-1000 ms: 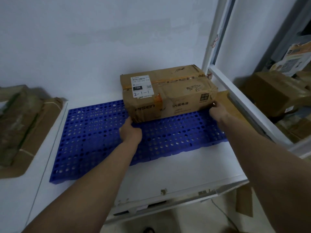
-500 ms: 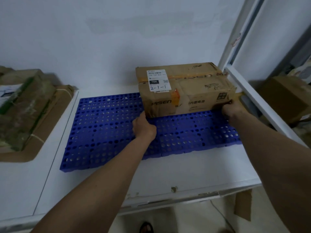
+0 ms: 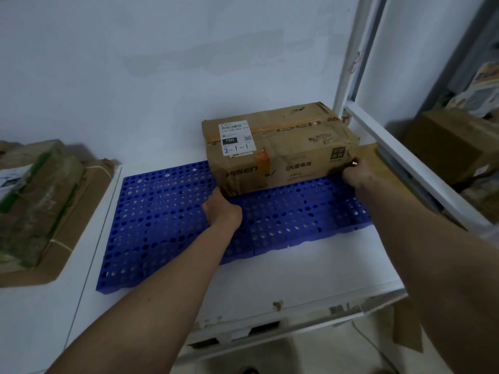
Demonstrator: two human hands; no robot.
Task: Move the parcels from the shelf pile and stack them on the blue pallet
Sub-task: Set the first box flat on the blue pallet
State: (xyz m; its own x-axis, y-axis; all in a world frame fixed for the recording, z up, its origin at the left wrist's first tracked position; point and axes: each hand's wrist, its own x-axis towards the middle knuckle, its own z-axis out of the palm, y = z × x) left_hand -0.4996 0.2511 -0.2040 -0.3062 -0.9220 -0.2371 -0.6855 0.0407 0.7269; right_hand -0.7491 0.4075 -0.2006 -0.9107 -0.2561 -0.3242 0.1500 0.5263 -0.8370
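While the brown parcel (image 3: 278,149) rests on the far right corner of the blue pallet (image 3: 167,211), the left hand (image 3: 222,209) grips its near left bottom corner and the right hand (image 3: 356,172) its near right bottom corner, fingers curled against the cardboard. The parcel sits close to the white shelf frame (image 3: 378,136); a further push rightward could jam it there or carry it over the pallet's right edge.
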